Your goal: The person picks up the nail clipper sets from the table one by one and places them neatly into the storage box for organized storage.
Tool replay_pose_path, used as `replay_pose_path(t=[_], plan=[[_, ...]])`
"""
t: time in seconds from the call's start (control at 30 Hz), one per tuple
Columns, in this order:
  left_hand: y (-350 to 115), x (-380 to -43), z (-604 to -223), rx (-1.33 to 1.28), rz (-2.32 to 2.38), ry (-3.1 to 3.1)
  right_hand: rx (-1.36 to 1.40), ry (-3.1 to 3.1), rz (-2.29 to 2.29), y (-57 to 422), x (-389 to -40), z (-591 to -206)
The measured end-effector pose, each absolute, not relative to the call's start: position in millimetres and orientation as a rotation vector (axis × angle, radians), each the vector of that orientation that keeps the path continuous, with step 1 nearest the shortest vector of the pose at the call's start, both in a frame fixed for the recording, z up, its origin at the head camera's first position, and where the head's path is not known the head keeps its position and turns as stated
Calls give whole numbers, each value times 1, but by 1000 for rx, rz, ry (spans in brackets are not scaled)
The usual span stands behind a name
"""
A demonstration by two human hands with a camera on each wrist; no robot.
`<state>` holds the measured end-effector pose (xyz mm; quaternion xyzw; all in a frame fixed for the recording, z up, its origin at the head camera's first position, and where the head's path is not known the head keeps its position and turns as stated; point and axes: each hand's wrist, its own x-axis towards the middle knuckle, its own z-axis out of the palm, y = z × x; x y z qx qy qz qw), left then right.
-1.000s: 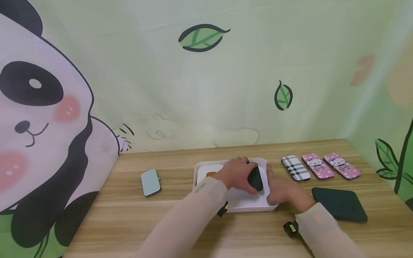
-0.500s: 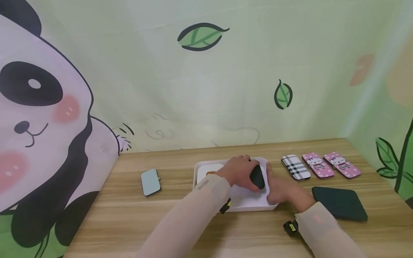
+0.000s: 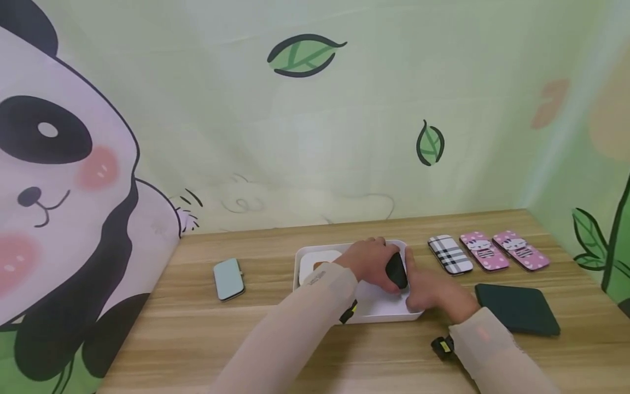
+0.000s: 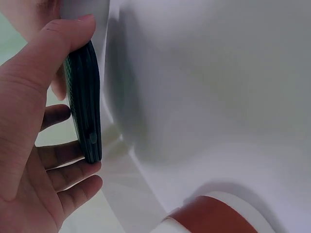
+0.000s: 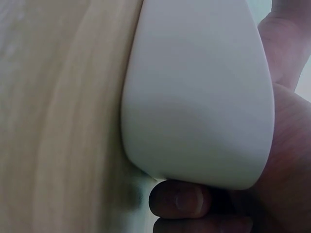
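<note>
A slim dark case (image 4: 85,102) with ridged edges and a small clasp is in my left hand (image 3: 370,262). Thumb and fingers pinch it at opposite ends, and it stands on edge beside the right wall of a white tray (image 3: 381,309). My right hand (image 3: 435,290) grips that end of the tray from outside, its fingers (image 5: 180,199) curled round the corner in the right wrist view. At the tray's left end lies a white object with a brown band (image 4: 216,216), partly behind my left forearm in the head view.
A pale blue case (image 3: 228,279) lies left of the tray. To the right are a plaid case (image 3: 450,255), two pink cartoon cases, one inner (image 3: 484,251) and one outer (image 3: 520,250), and a larger dark flat case (image 3: 519,309). A printed cloth backs the wooden table (image 3: 197,339).
My left hand has carried the dark case slightly right, closer to the tray's right wall, and the case appears more slanted. The right hand has kept its place on the tray.
</note>
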<state>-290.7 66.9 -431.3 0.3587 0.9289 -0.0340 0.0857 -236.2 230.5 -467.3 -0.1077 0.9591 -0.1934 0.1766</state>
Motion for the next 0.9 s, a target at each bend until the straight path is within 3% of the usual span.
replay_pose_path(t=[0.9], plan=[[86,-295,-440,1044,-145,2697,-339,2755,-516,231,-232,-462]])
